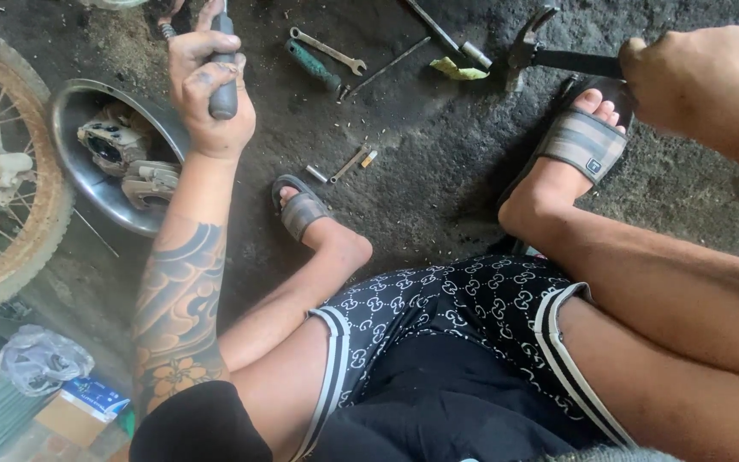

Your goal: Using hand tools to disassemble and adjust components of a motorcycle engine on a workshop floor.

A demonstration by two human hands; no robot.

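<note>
My left hand (207, 85) is closed around the grey handle of a tool (223, 85) held upright, above the metal pan at upper left. My right hand (699, 77) grips the black handle of a claw hammer (549, 56); its head points left over the dark floor near my right sandalled foot (576, 145). I sit on the ground with both knees bent, my left foot (305, 214) in a grey sandal in the middle.
A round metal pan (74, 120) holds greasy engine parts (117, 150). A spoked wheel (10, 171) stands at left. A wrench (328, 50), a green-handled screwdriver (311, 65), rods and small sockets (344, 164) lie on the floor. A plastic bag (40, 359) and box sit bottom left.
</note>
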